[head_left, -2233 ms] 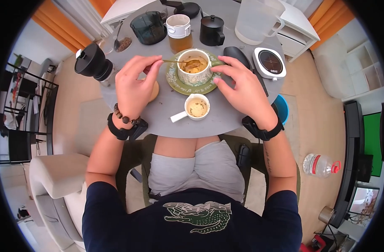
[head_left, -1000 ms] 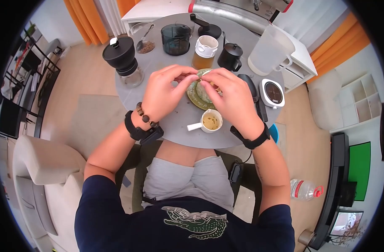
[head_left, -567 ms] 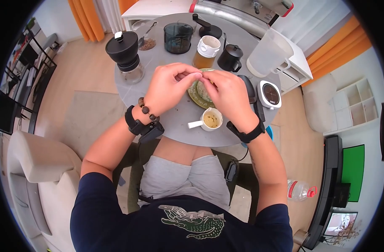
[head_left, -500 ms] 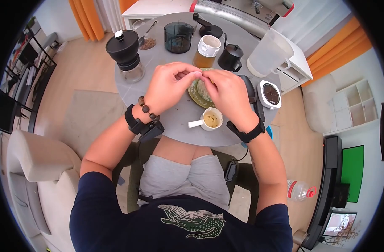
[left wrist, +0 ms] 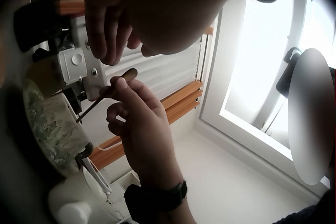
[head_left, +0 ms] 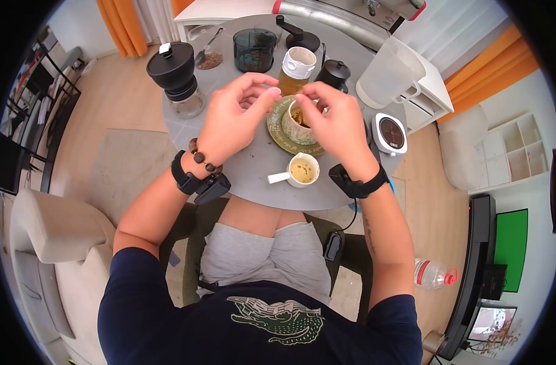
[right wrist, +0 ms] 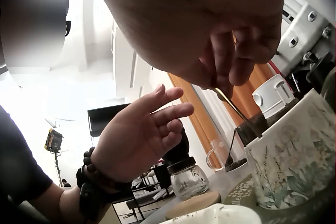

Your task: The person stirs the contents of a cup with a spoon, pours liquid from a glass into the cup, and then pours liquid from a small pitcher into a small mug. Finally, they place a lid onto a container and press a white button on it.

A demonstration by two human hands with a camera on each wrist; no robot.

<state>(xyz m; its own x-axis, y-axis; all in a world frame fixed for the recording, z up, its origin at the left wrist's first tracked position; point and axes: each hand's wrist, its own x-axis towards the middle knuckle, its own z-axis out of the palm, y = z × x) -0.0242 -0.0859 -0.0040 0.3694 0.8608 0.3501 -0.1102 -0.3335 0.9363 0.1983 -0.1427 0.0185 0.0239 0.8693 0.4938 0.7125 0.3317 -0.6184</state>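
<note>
My right hand (head_left: 337, 121) pinches the end of a thin brass-coloured spoon (right wrist: 240, 112) between thumb and fingertips. The spoon slants down into a white cup (right wrist: 291, 161) with a floral pattern, its bowl hidden inside. In the head view the cup stands on a green saucer (head_left: 277, 132) with lettering, and dark contents show inside. My left hand (head_left: 234, 118) hovers to the left of the cup, fingers loosely bent and holding nothing. Nearer my lap stands a small white handled pot (head_left: 302, 171) with pale residue and dark bits inside.
Behind the cup stand a white-collared jar (head_left: 295, 74) of amber liquid and a black lidded pot (head_left: 334, 74). A black grinder (head_left: 171, 72) is at left on the grey table (head_left: 232, 182). At right are a clear pitcher (head_left: 382, 79) and a white scale (head_left: 390, 135).
First my left hand held the spoon while my right was at the cup. Both hands then met above the cup; now they are apart, with the spoon in my right hand.
</note>
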